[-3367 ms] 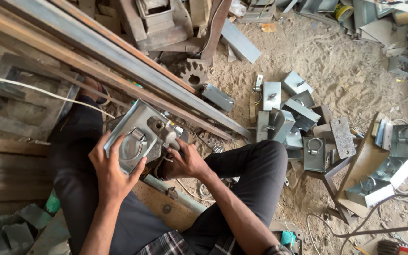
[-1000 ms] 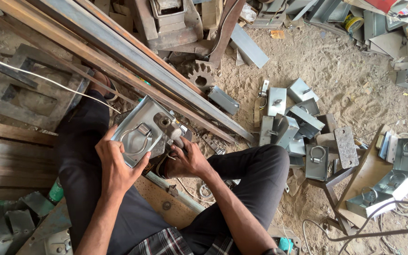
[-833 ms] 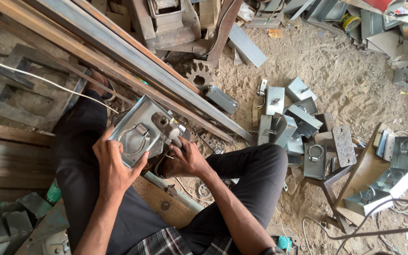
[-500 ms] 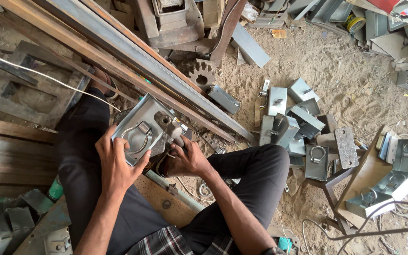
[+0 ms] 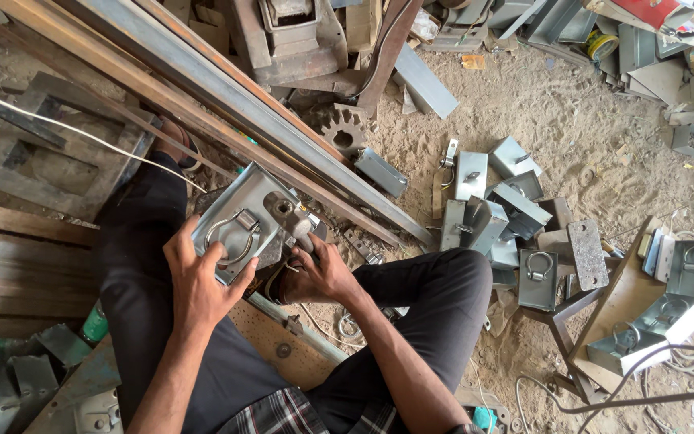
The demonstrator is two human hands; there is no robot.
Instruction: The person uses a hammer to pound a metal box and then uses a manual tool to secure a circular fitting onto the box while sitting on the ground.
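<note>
Both hands clamp one grey metal plate (image 5: 238, 217) over the lap: left hand (image 5: 198, 277) grips its ring-handle end, right hand (image 5: 315, 269) its knob end, long axis tilted toward the steel beam (image 5: 226, 108).

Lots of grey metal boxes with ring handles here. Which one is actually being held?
The metal box on the lap, gripped by the left hand over its ring handle, with the right hand at its edge. The others lie untouched on the sandy ground to the right.
</note>
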